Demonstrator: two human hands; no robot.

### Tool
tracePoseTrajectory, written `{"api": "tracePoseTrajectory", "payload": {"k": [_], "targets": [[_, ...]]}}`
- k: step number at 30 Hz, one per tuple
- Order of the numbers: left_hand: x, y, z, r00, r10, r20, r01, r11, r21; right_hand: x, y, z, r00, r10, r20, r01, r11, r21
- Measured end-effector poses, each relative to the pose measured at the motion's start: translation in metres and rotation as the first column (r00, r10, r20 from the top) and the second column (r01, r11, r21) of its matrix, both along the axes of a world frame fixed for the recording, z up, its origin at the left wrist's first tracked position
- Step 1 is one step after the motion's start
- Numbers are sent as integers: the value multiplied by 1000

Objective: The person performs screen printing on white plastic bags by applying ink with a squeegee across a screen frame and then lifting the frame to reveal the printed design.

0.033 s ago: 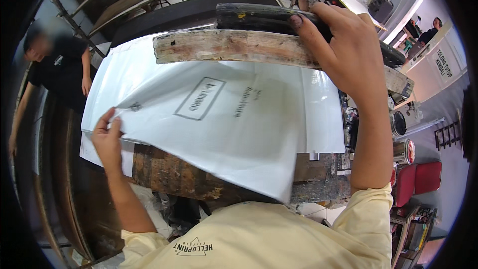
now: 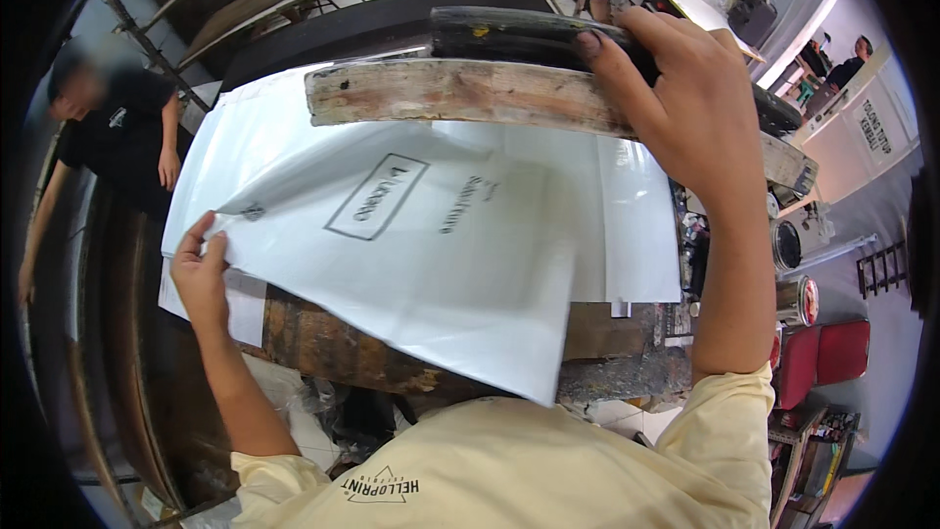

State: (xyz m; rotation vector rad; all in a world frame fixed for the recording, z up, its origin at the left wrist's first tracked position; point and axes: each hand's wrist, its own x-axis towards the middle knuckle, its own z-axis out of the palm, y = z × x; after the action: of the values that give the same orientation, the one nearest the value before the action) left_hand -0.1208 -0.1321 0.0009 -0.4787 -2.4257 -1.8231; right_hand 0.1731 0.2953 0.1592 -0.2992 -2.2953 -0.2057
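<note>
My left hand [image 2: 201,269] pinches the left edge of a thin white sheet [image 2: 470,304] printed with black lettering and a black box. The sheet sags across the work table, its near corner hanging past the table's front edge. My right hand [image 2: 685,88] is wrapped over a raised frame at the far side, its thumb on a black bar [image 2: 529,37]. Just below that bar runs a worn, stained wooden bar [image 2: 470,93]. Under the held sheet lie more white sheets [image 2: 641,225]; how many I cannot tell.
The stained wooden table edge [image 2: 323,333] shows in front of me. Paint cans [image 2: 798,301] and red chairs [image 2: 842,351] stand to the right. A person in a dark shirt [image 2: 122,127] is at the left, beside long racks. A white door [image 2: 871,127] is at the far right.
My left hand has moved slightly left, drawing the printed sheet with it; the print and near corner have shifted left. My right hand stays on the frame.
</note>
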Motion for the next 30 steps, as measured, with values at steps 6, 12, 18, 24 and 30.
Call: {"api": "tracePoseTrajectory", "payload": {"k": [6, 12, 18, 24, 30], "targets": [[-145, -125, -13, 996, 57, 72, -55, 998, -39, -2, -3, 2, 1000, -6, -8, 6, 1000, 13], [-234, -209, -49, 948, 259, 186, -220, 953, -208, -1, -6, -2, 994, -94, 56, 94, 996, 13], [-239, -234, -73, 787, 616, 26, -510, 674, -534, 4, -5, -9, 989, -146, 35, 141, 982, 123], [-245, -247, -90, 757, 648, -87, -586, 614, -528, 5, -9, -9, 987, -125, 99, 126, 992, -7], [-92, -99, -54, 795, 266, -545, -490, 810, -321, 3, -10, -2, 984, -126, 126, 130, 991, -28]]}}
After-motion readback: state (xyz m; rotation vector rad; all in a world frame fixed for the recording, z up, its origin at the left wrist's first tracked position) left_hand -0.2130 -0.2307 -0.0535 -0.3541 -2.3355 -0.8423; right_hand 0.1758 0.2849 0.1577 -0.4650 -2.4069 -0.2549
